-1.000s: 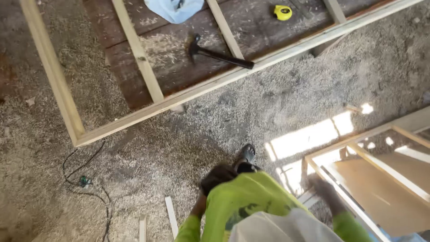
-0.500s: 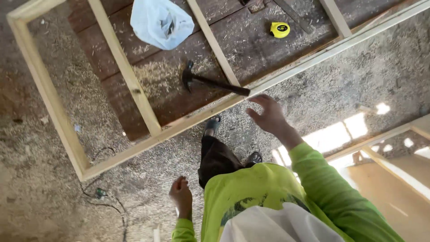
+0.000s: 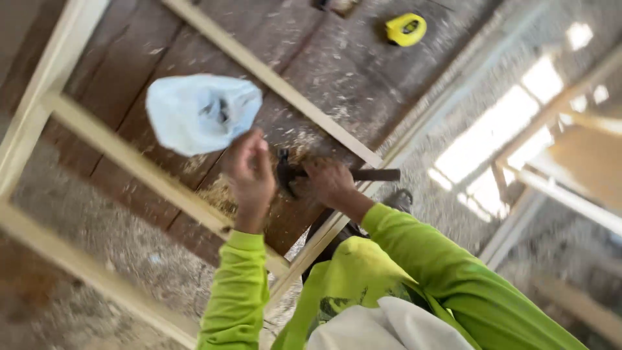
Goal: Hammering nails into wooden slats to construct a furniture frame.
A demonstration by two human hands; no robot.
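Observation:
A black hammer [image 3: 372, 174] lies on dark sawdust-strewn boards inside a pale wooden frame [image 3: 133, 165]. My right hand [image 3: 329, 183] is wrapped over the hammer close to its head, and the handle sticks out to the right. My left hand [image 3: 249, 170] is raised just left of the hammer head with its fingers bunched together. It sits beside the lower right edge of a white plastic bag [image 3: 197, 111]. Blur hides whether those fingers hold anything. Both my sleeves are lime green.
A yellow tape measure [image 3: 405, 29] lies on the boards at the top. Frame studs [image 3: 278, 84] cross the boards diagonally. Another pale wooden frame [image 3: 570, 194] stands at the right by bright sun patches. Sawdust covers the floor around.
The view has dropped closer to the frame. Both hands have reached forward: the right one onto the hammer, the left one up beside the bag.

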